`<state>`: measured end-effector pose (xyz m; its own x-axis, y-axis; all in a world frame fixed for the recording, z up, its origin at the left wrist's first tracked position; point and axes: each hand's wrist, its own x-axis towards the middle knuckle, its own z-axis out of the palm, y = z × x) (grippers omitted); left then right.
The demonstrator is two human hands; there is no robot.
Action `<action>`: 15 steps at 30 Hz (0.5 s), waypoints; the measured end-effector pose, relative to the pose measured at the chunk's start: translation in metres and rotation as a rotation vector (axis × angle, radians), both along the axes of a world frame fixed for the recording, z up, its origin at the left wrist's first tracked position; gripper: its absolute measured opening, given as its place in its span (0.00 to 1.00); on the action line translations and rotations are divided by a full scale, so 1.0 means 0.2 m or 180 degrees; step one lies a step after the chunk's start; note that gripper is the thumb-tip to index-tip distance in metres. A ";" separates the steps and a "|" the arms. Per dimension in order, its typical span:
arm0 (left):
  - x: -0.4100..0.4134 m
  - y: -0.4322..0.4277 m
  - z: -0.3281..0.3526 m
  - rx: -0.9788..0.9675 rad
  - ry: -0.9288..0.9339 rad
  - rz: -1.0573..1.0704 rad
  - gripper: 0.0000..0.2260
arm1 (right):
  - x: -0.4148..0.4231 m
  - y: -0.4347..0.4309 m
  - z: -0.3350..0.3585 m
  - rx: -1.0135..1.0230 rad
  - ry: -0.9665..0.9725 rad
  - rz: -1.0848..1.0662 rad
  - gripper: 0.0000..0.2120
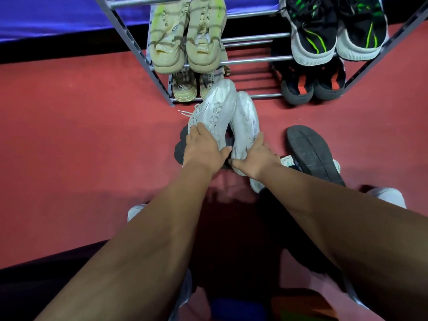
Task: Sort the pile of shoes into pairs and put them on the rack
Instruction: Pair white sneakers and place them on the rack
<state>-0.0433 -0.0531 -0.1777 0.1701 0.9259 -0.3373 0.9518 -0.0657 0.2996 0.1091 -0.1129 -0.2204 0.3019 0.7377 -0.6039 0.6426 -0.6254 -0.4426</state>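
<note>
Perhaps "SIGNE" on beige shoes [202, 46]; left hand [204, 148], right hand [256, 158] grip sneakers [221, 105].

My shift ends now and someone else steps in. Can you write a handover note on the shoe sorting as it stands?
Left hand grips the left white sneaker; right hand grips the right white sneaker, side by side before the rack.
Done: four pairs racked. Beige pair above a second beige pair at left, black-green pair above black-red pair at right.
Left: rack the white pair, probably on the middle bars; then match the upturned black-soled shoe and the dark shoe on the floor.
</note>
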 end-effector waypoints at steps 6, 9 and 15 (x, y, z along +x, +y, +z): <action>0.02 0.03 0.02 0.0033 -0.0327 0.0308 0.36 | 0.04 0.02 0.05 0.0232 0.0331 -0.0295 0.45; 0.00 0.03 0.11 -0.0110 -0.0585 0.0498 0.37 | 0.06 0.01 0.17 0.0291 0.0255 -0.0307 0.37; 0.03 0.02 0.44 -0.0347 -0.0632 0.0659 0.41 | 0.12 0.04 0.60 0.0072 -0.0306 -0.0053 0.34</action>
